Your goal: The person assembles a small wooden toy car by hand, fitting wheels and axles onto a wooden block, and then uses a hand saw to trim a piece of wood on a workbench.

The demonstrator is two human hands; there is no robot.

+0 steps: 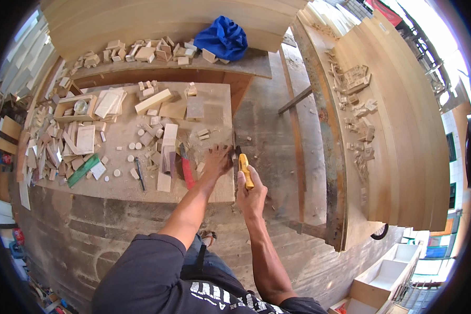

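At the right edge of the work table [222,186], my left hand [220,159] lies palm down with its fingers spread. Whether a small piece is under the fingers is hidden. Just off that edge, my right hand [252,194] is wrapped round a yellow-handled tool [246,170]. Its dark front end reaches the table edge beside my left fingers; the kind of tool is not clear. Left of my left forearm lies a red-handled tool [187,170] with a dark end. Close to it are long wooden strips [168,138] and small wood offcuts [203,134].
Wood scraps [52,141], an open wooden box [68,111], round discs [116,172] and a slim black tool [139,172] cover the table's left side. A back bench holds blocks [146,54] and a blue bundle [222,39]. Another bench with panels [403,141] stands right.
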